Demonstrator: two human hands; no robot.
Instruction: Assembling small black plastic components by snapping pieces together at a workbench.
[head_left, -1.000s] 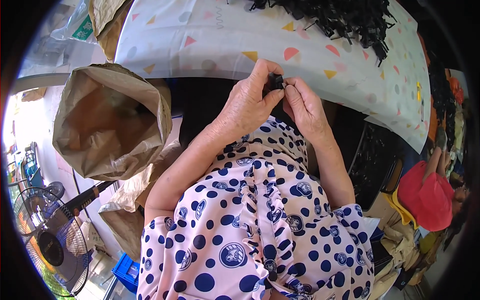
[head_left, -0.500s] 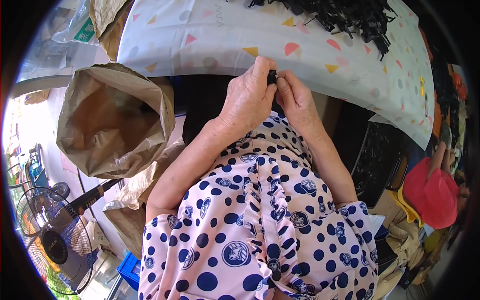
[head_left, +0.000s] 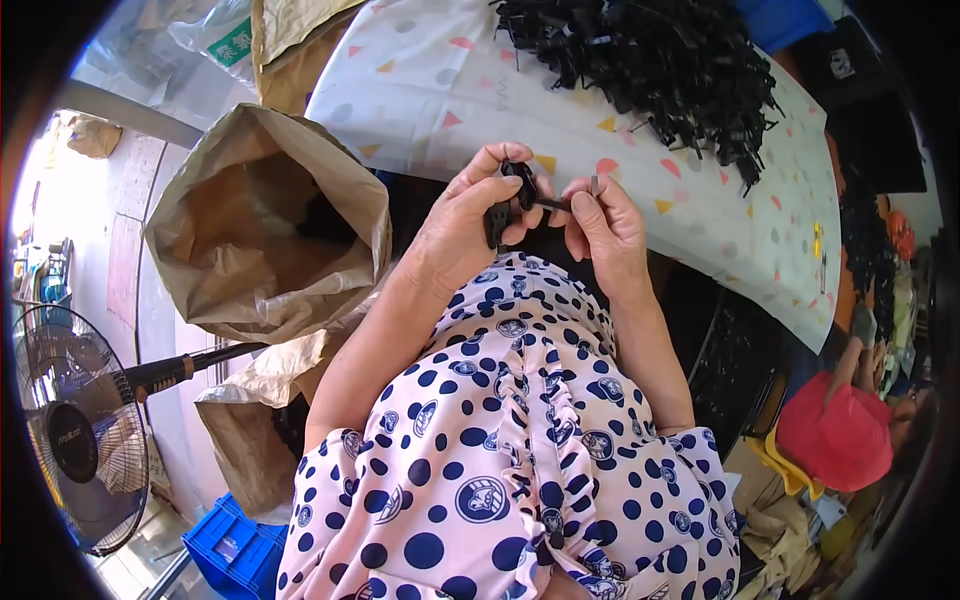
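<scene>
Left grip (head_left: 465, 212) holds black part (head_left: 519, 184) near tablecloth edge (head_left: 720, 255).

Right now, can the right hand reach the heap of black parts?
Probably yes: only patterned tablecloth lies between the right hand and the heap of black parts, though that hand pinches a thin black rod.

Pale script crosses the round dark hub (head_left: 72, 440) of the electric fan (head_left: 140, 385) at left. White characters stand on the green panel (head_left: 233, 43) of a translucent plastic bag (head_left: 192, 42) at upper left. Round navy emblems repeat over the pale pink dotted shirt (head_left: 470, 400); any lettering in them is too small to read. A white mark on a black, flat-faced object (head_left: 872, 130) at upper right is likewise illegible.
</scene>
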